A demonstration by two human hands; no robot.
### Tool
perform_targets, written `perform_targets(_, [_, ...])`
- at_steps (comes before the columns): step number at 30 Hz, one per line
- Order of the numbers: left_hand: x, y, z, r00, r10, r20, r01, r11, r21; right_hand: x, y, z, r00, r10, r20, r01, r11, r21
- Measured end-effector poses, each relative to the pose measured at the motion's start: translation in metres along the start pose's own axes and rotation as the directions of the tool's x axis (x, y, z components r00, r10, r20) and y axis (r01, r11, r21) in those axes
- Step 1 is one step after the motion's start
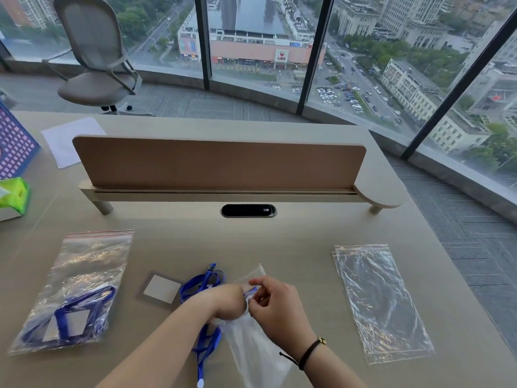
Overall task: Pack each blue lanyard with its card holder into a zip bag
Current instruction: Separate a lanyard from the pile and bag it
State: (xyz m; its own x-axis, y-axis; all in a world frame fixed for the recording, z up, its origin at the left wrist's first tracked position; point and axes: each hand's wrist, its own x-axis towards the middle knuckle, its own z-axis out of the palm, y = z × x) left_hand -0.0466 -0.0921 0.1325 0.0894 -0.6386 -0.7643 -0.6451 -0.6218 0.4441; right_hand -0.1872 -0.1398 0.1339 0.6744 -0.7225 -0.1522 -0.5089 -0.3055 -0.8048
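Observation:
A loose blue lanyard (205, 284) lies tangled on the desk in front of me, its strap running back under my left forearm. My left hand (229, 302) is closed over part of it, at the mouth of a clear zip bag (257, 348). My right hand (275, 301) pinches the top edge of that bag. A clear card holder (161, 289) lies flat just left of the lanyard. At the left lies a zip bag (81, 287) holding a blue lanyard and card holder. Empty zip bags (380, 301) are stacked at the right.
A low wooden divider (218, 163) stands across the desk behind a cable port (248, 210). A green tissue pack (14, 196), a patterned box (14, 149) and a white sheet (70, 141) sit at the far left. An office chair (95, 57) stands by the windows.

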Motion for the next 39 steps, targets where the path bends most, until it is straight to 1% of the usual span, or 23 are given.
perform_targets(2, [0.003,-0.001,0.001,0.999,0.028,-0.021,-0.027,0.999,0.037,-0.001,0.001,0.003,0.999,0.046,-0.025,-0.045,0.999,0.014])
perform_targets(4, [0.003,-0.005,0.002,0.999,0.010,-0.041,-0.009,1.000,0.021,-0.001,0.003,0.004,0.992,0.107,-0.059,-0.103,0.992,0.070])
perform_targets(6, [0.000,-0.007,0.001,0.994,0.009,-0.109,-0.008,1.000,0.004,0.000,0.005,0.002,0.984,0.159,-0.084,-0.148,0.982,0.117])
perform_targets(8, [-0.005,-0.010,0.000,0.980,0.017,-0.196,-0.018,1.000,-0.005,0.002,0.007,-0.001,0.976,0.190,-0.108,-0.177,0.977,0.119])
perform_targets(10, [-0.013,-0.014,0.000,0.965,0.050,-0.256,-0.046,0.999,0.020,0.004,0.009,-0.004,0.967,0.211,-0.141,-0.197,0.975,0.107])
perform_targets(12, [-0.026,-0.017,0.001,0.950,0.100,-0.297,-0.070,0.992,0.110,0.007,0.010,-0.007,0.960,0.226,-0.167,-0.208,0.971,0.118])
perform_targets(13, [-0.030,-0.019,0.003,0.934,0.133,-0.331,-0.074,0.980,0.183,0.008,0.010,-0.008,0.957,0.231,-0.178,-0.211,0.970,0.124])
perform_targets(14, [-0.032,-0.021,0.005,0.907,0.187,-0.377,-0.086,0.959,0.269,0.009,0.010,-0.009,0.955,0.232,-0.185,-0.211,0.969,0.127])
perform_targets(15, [-0.034,-0.022,0.007,0.876,0.235,-0.421,-0.100,0.943,0.319,0.011,0.011,-0.010,0.956,0.226,-0.187,-0.206,0.971,0.121])
perform_targets(16, [-0.035,-0.023,0.008,0.847,0.256,-0.467,-0.108,0.941,0.320,0.011,0.011,-0.013,0.961,0.210,-0.178,-0.195,0.976,0.101])
perform_targets(17, [-0.034,-0.026,0.008,0.815,0.263,-0.516,-0.125,0.950,0.288,0.012,0.010,-0.016,0.971,0.183,-0.154,-0.176,0.983,0.054])
perform_targets(18, [-0.034,-0.030,0.009,0.790,0.266,-0.553,-0.145,0.957,0.252,0.012,0.011,-0.020,0.985,0.134,-0.111,-0.139,0.989,-0.041])
perform_targets(19, [-0.033,-0.034,0.009,0.775,0.262,-0.575,-0.159,0.961,0.224,0.012,0.012,-0.024,0.996,0.068,-0.053,-0.076,0.980,-0.183])
perform_targets(21, [-0.034,-0.041,0.008,0.749,0.252,-0.613,-0.176,0.967,0.183,0.015,0.013,-0.035,0.997,-0.025,0.073,0.056,0.885,-0.463])
perform_targets(22, [-0.034,-0.044,0.007,0.747,0.242,-0.619,-0.178,0.970,0.165,0.018,0.013,-0.041,0.992,-0.032,0.119,0.092,0.837,-0.540])
perform_targets(25, [-0.039,-0.049,0.001,0.772,0.210,-0.600,-0.162,0.978,0.134,0.029,0.016,-0.060,0.980,-0.031,0.199,0.154,0.748,-0.646])
perform_targets(27, [-0.044,-0.052,-0.005,0.776,0.208,-0.596,-0.159,0.978,0.135,0.036,0.018,-0.071,0.974,-0.030,0.222,0.176,0.720,-0.671])
perform_targets(30, [-0.054,-0.058,-0.011,0.762,0.232,-0.605,-0.188,0.973,0.137,0.044,0.020,-0.086,0.969,-0.029,0.247,0.192,0.718,-0.669])
perform_targets(33, [-0.063,-0.060,-0.017,0.739,0.266,-0.619,-0.247,0.962,0.119,0.049,0.019,-0.097,0.958,-0.068,0.277,0.230,0.759,-0.609])
perform_targets(36, [-0.070,-0.064,-0.023,0.691,0.265,-0.673,-0.292,0.953,0.076,0.050,0.010,-0.105,0.966,-0.100,0.238,0.206,0.853,-0.479])
perform_targets(39, [-0.079,-0.068,-0.031,0.631,0.207,-0.747,-0.350,0.936,-0.036,0.050,-0.003,-0.109,0.979,-0.135,0.155,0.176,0.941,-0.290])
